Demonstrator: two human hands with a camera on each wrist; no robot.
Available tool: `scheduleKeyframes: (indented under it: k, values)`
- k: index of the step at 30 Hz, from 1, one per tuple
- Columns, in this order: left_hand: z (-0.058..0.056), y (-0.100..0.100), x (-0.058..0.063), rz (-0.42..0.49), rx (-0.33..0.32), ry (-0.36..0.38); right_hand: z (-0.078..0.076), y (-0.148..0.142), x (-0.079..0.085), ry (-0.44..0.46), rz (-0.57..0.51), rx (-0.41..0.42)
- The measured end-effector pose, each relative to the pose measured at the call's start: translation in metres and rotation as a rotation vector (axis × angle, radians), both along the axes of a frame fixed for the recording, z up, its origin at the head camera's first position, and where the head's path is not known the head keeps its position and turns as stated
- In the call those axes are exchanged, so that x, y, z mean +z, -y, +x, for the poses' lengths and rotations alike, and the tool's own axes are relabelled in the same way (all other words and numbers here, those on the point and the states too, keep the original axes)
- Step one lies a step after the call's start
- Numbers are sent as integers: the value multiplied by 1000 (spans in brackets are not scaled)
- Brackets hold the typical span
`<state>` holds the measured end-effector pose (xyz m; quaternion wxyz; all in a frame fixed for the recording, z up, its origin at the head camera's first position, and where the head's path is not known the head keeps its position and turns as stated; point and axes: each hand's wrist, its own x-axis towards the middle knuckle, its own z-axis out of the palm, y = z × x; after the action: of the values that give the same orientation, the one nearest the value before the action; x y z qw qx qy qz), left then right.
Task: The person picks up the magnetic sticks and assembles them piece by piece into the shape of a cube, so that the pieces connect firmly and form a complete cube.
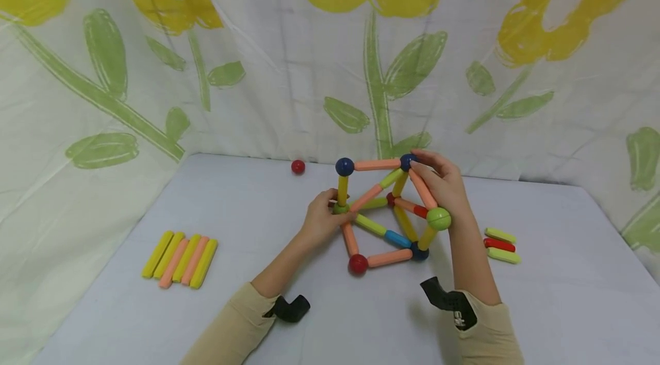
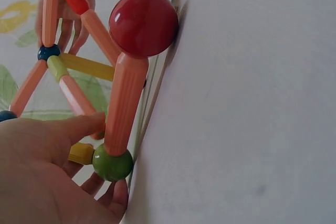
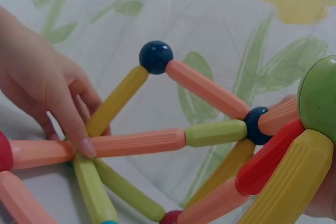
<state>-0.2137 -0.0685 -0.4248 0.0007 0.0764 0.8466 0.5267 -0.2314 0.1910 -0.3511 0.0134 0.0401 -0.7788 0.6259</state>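
Observation:
A frame of magnetic rods and balls stands mid-table. My left hand point(image 1: 318, 220) grips its left corner, thumb on the end of a salmon rod point(image 3: 136, 142) and fingers around the green ball point(image 2: 113, 162). That salmon rod joins a lime rod point(image 3: 215, 132), making a diagonal up to a dark blue ball point(image 3: 256, 124). My right hand point(image 1: 447, 184) holds this blue ball between thumb and fingers at the top right. Another blue ball point(image 1: 344, 167) tops the left yellow post. A larger light green ball point(image 1: 439, 219) sits by my right wrist, and a red ball point(image 1: 358, 265) marks the front corner.
Left on the white table point(image 1: 242, 307) lies a row of yellow rods point(image 1: 157, 254) and salmon rods point(image 1: 174, 263). Two lime rods point(image 1: 503, 255) and a red rod point(image 1: 499, 245) lie at the right. A loose red ball point(image 1: 298, 167) rests near the flowered backdrop point(image 1: 258, 95).

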Motion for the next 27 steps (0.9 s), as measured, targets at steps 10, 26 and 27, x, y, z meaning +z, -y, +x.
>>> scheduleKeyframes:
  k: [10,26,27]
  values:
    - [-3,-1,-1,4,8,-7,0,2,0,-2,-14,-4]
    - [-8,2,-5,23,-8,-5,0,1,-1,2,2,10]
    - [-8,2,-5,24,-7,-6,0,1,-1,5,7,12]
